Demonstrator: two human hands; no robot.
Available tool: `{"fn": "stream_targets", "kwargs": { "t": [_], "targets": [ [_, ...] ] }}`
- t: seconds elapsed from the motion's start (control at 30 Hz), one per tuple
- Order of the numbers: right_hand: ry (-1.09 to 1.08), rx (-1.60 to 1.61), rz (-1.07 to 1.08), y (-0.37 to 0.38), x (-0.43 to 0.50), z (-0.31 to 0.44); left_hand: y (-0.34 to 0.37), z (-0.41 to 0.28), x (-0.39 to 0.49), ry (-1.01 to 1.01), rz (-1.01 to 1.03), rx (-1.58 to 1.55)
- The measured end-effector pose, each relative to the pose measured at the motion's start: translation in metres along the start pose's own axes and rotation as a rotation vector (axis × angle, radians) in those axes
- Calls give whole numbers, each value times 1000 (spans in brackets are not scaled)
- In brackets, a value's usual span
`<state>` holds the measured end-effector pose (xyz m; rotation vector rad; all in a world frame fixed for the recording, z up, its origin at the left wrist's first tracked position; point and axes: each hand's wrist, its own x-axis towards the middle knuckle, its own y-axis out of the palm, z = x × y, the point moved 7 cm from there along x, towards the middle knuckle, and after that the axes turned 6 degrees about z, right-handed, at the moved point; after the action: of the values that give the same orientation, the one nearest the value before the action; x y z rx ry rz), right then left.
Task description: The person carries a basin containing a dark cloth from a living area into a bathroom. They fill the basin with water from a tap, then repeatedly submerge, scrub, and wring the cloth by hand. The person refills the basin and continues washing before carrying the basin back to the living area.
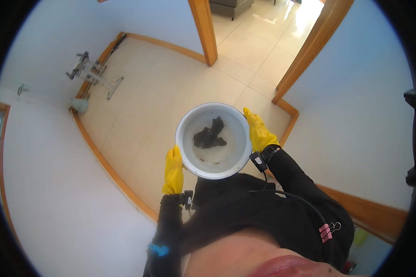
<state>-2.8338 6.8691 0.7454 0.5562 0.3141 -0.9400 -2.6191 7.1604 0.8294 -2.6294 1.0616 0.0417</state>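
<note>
A white enamel basin (241,162) is held up in front of my body between both hands. Dark wet cloth (208,136) lies crumpled in what looks like water inside it, with small brown marks near the bottom edge. In a yellow rubber glove, my left hand (173,169) presses on the basin's left side. My right hand (259,131), gloved in the same yellow, grips the basin's right side. The fingertips of both hands are partly hidden behind the basin wall.
Beyond the basin, a wood-framed doorway (208,38) opens onto a tiled room with a grey sofa (228,7). A metal stand (97,78) and a pale green container (79,105) are by the left wall. White walls with wooden skirting (114,176) flank me.
</note>
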Motion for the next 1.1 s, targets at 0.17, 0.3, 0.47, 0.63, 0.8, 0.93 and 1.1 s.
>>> {"fn": "stream_targets", "kwargs": {
  "t": [0.17,0.3,0.47,0.63,0.8,0.93,1.1],
  "targets": [
    [-97,237,-155,-12,-6,-19,15,17,44,-133,227,23],
    [-190,270,-302,-13,-23,-48,14,27,78,-154,399,20],
    [-231,399,-399,-8,-80,-65,8,16,86,-118,502,114],
    [-236,419,-545,-5,-140,-79,46,-30,108,-28,683,229],
    [-296,535,-578,-9,-160,-134,15,-29,51,93,664,299],
    [-341,566,-623,-30,-135,-160,30,16,61,-215,743,345],
    [-377,612,-714,-57,-77,-183,109,45,165,-27,822,313]
  ]
}}
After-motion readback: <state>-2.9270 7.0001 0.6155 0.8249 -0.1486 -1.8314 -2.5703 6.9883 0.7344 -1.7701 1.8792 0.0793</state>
